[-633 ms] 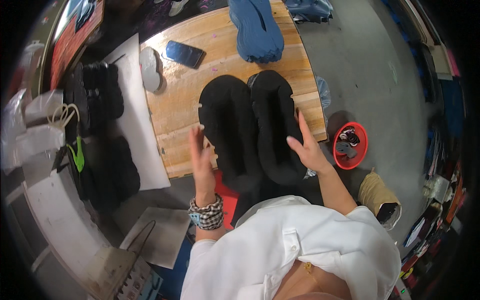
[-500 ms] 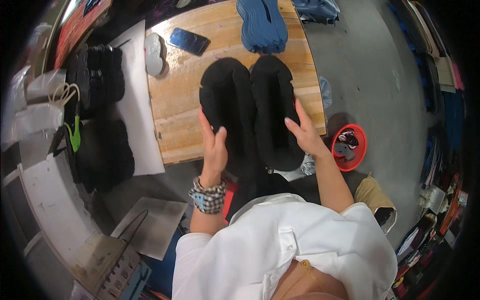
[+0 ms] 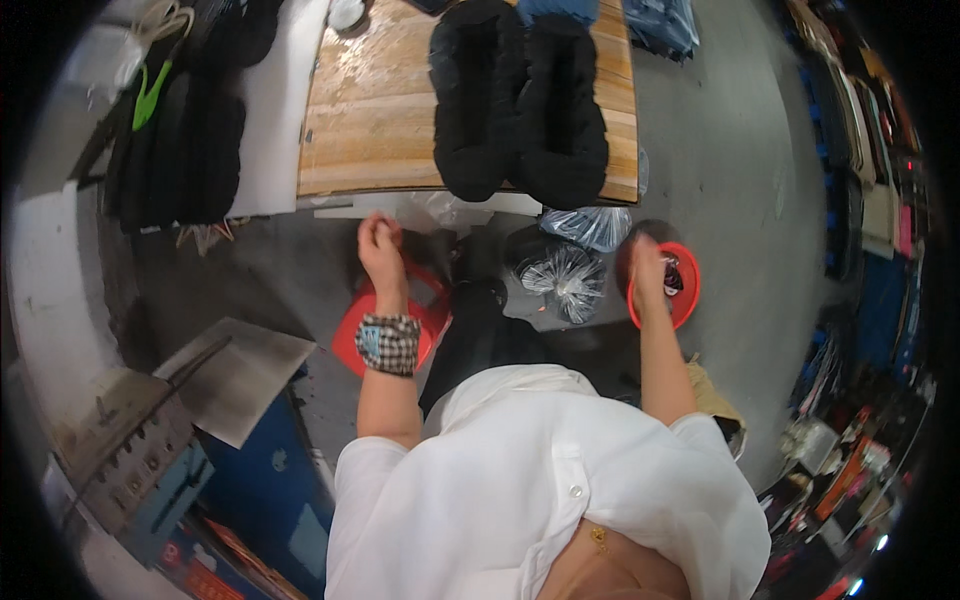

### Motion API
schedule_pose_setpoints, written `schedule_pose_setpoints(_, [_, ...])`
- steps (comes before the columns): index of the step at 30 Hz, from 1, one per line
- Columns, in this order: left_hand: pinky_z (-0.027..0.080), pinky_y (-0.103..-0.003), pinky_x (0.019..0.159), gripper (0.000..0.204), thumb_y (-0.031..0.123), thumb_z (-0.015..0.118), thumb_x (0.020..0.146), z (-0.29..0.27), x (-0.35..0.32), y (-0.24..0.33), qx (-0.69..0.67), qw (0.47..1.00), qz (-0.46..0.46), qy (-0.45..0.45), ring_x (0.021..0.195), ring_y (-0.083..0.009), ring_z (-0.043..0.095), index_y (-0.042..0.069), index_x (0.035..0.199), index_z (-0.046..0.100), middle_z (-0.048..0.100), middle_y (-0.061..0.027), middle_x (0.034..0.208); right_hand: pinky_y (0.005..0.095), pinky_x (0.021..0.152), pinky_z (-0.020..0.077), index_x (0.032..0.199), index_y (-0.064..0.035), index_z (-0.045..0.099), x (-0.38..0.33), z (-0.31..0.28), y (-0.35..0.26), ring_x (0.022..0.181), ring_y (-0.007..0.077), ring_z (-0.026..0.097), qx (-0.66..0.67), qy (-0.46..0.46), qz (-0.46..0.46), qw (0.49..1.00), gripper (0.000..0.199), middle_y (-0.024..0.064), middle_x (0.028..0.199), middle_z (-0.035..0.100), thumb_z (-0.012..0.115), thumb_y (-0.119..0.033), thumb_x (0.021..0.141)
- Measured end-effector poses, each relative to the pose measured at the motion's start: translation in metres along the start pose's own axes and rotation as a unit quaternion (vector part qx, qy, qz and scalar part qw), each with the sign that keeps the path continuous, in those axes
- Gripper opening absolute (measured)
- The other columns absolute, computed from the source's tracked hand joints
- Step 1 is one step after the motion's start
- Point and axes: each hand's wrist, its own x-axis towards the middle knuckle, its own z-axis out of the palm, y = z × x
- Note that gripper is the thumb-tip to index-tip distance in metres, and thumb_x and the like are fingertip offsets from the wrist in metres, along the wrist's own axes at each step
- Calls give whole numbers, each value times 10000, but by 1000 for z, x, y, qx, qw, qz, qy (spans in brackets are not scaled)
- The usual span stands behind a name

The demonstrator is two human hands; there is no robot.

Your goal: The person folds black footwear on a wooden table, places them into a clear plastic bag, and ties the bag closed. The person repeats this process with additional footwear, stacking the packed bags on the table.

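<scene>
Two black stacks of insole-shaped pieces, the left stack (image 3: 470, 165) and the right stack (image 3: 572, 175), lie side by side at the near edge of the wooden table (image 3: 370, 120). Both my hands are apart from them. My left hand (image 3: 381, 258) hangs below the table edge, over a red plastic object (image 3: 350, 335), with its fingers curled in and nothing visible in them. Over the rim of a red bucket (image 3: 690, 300) is my right hand (image 3: 650, 275), blurred by motion, so its fingers cannot be made out.
Blue shaped sheets (image 3: 560, 8) lie behind the black stacks. Clear plastic bags (image 3: 570, 280) sit on the floor under the table. More black pieces (image 3: 175, 150) and a green-handled tool (image 3: 150, 95) are at the left. A grey control box (image 3: 140, 470) stands lower left.
Both hands have let go of the black stacks, which now rest on the table. The hands have drawn apart and down toward my sides, and the view has tilted toward me.
</scene>
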Motion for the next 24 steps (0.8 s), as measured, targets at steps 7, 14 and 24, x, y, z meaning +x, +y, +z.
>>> schedule_pose_setpoints(7, [490, -240, 692, 245, 80, 510, 932, -67, -90, -137, 148, 954, -226, -131, 807, -118, 614, 1, 1153, 581, 652, -73, 925, 368, 654, 528, 1142, -30, 572, -143, -13, 165, 739, 233, 628, -347, -286, 170, 877, 396, 121, 880, 646, 621, -325, 882])
schedule_pose_setpoints(14, [350, -475, 1030, 375, 249, 608, 826, -60, 21, -241, 473, 867, 7, -159, 1199, -377, 467, 106, 1172, 630, 502, -215, 1298, 545, 961, 406, 1495, -179, 174, -221, 70, 195, 1197, 519, 423, -655, -449, 67, 604, 851, 364, 1418, 256, 616, -478, 832])
schedule_pose_setpoints(24, [289, -567, 1037, 419, 250, 647, 804, -60, 162, -332, 658, 727, 93, -174, 1227, -360, 418, 97, 1188, 581, 488, -196, 1271, 511, 934, 443, 1467, -170, 247, -262, 83, 212, 1180, 472, 466, -650, -366, 83, 661, 841, 313, 1395, 331, 674, -437, 793])
